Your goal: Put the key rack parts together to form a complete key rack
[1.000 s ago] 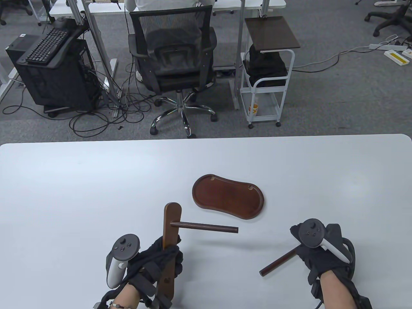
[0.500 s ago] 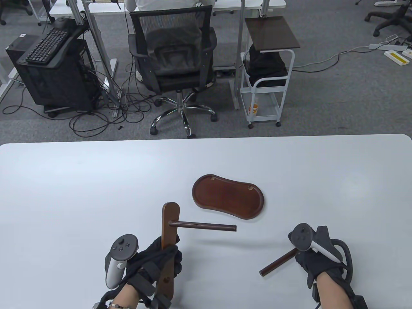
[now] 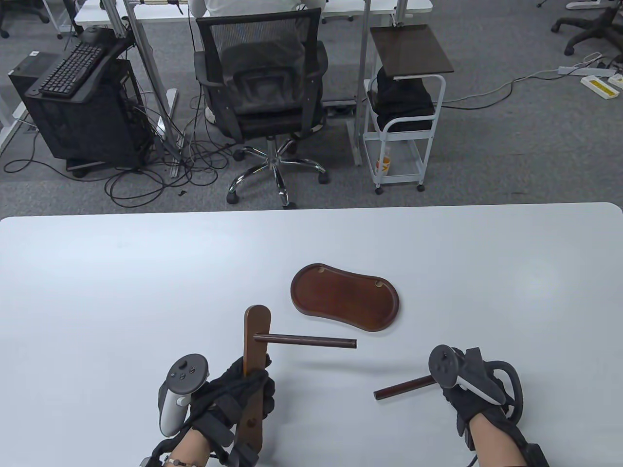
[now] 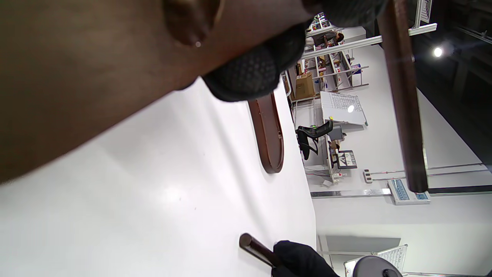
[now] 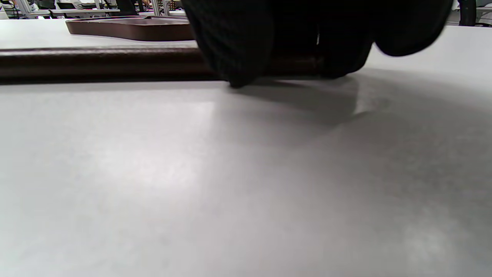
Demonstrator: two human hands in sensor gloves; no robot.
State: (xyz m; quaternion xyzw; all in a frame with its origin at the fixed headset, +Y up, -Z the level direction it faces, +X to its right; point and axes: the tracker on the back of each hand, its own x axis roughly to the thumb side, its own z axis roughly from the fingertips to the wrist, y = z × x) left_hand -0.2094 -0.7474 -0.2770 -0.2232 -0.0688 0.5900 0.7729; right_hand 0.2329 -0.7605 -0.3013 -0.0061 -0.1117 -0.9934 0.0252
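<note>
My left hand (image 3: pixel 238 394) grips a flat wooden upright (image 3: pixel 255 331) near its lower end and holds it above the table. A dark rod (image 3: pixel 306 341) is fitted in its upper hole and sticks out to the right; it also shows in the left wrist view (image 4: pixel 403 107). My right hand (image 3: pixel 462 389) holds one end of a second dark rod (image 3: pixel 404 387), which lies low on the table and points left. In the right wrist view my fingers (image 5: pixel 246 42) are closed around this rod (image 5: pixel 96 63). The oval wooden base (image 3: pixel 345 296) lies flat between and beyond both hands.
The white table (image 3: pixel 121 292) carries only these parts. Its far edge runs across the middle of the table view. Beyond it stand an office chair (image 3: pixel 263 92) and a small white cart (image 3: pixel 404 102) on the floor.
My right hand has moved left and a little toward me, and its rod has swung from a steep diagonal to nearly level, its free end further left. My left hand has barely moved.
</note>
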